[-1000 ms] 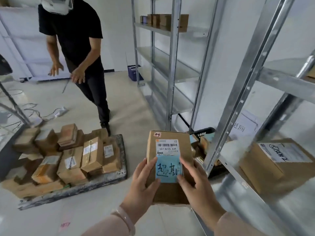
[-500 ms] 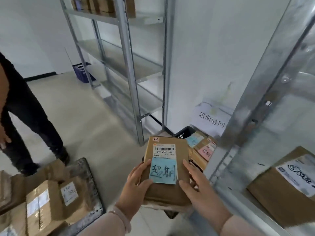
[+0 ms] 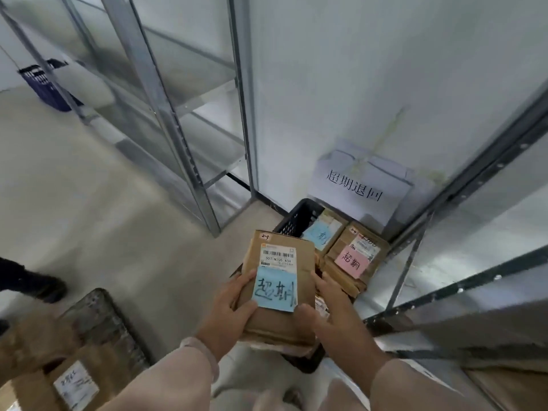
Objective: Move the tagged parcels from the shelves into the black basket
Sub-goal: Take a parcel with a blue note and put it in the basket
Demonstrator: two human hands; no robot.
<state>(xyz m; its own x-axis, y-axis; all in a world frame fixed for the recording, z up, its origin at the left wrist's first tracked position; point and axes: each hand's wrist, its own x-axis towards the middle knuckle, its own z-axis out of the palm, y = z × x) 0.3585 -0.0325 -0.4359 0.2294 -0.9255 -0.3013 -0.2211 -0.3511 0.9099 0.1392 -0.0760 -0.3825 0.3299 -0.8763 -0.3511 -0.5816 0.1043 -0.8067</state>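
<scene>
Gripping a blue-tagged parcel (image 3: 278,326) by its sides with left hand (image 3: 234,304) and right hand (image 3: 333,311), over the near part of the black basket (image 3: 296,218). Beyond, inside, a second parcel (image 3: 318,234) tagged blue and a third parcel (image 3: 353,259) tagged pink. Behind, on the wall, a handwritten paper sign (image 3: 361,185).

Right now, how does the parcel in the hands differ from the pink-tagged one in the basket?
1. Tag: the blue-tagged parcel carries a blue note; the pink-tagged parcel carries a pink one.
2. State: the blue-tagged parcel is gripped by the left hand and right hand over the black basket; the pink-tagged parcel already lies inside it.

Shared: brown cardboard, white shipping label, handwritten note.
</scene>
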